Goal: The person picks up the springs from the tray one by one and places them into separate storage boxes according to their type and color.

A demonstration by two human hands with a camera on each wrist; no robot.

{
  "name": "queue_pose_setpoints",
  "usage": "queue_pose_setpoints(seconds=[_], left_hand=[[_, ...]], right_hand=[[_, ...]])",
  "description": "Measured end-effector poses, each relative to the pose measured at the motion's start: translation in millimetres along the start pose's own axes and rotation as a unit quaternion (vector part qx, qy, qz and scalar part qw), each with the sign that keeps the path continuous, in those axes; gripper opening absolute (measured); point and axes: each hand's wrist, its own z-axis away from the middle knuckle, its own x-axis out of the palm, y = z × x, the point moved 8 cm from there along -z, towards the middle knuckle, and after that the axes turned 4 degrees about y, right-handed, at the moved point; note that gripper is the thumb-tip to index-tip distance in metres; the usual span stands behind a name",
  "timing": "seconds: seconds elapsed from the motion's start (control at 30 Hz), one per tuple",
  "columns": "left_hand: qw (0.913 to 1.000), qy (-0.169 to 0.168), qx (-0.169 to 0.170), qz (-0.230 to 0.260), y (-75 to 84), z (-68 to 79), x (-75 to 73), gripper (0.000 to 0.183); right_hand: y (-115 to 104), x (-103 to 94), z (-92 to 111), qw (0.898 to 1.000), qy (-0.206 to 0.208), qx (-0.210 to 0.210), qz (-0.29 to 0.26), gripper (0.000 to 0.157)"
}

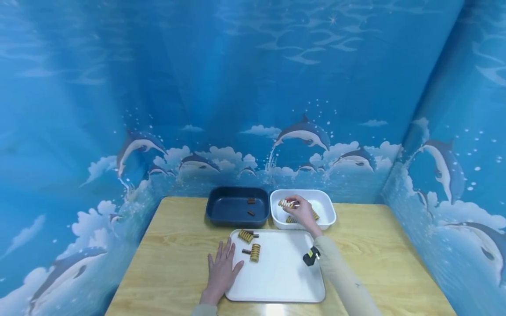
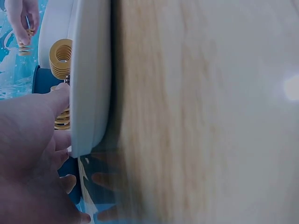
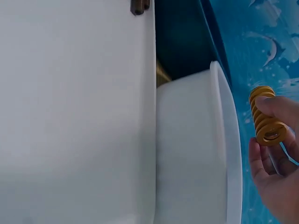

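While the right hand pinches a yellow spring over the white bin on the far side of the desk, the left hand, well apart from it, touches the left edge of the white tray with spread fingers. Two more springs and dark rods lie at the tray's far left; left of the bin, a navy bin holds brown pieces.

Springs are yellow, the tray white (the backdrop blue, dolphin-patterned).
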Motion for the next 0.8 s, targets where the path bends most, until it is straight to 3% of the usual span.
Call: queue_pose_setpoints(seconds=[0.33,0.57,0.8], left_hand=[[0.9998,-0.010,-0.002,-0.015,-0.6,0.5,4.2,0.066],[0.9999,0.002,0.009,-0.011,2.0,4.5,-0.8,0.065],[0.9998,0.013,0.011,-0.011,0.4,3.3,-2.2,0.065]], right_hand=[[17,12.9,-17,0.995,-0.010,0.029,0.093,0.026],[23,27.3,-18,0.986,-0.017,0.007,0.168,0.025],[23,38.1,-18,0.977,-0.036,-0.016,0.209,0.026]])
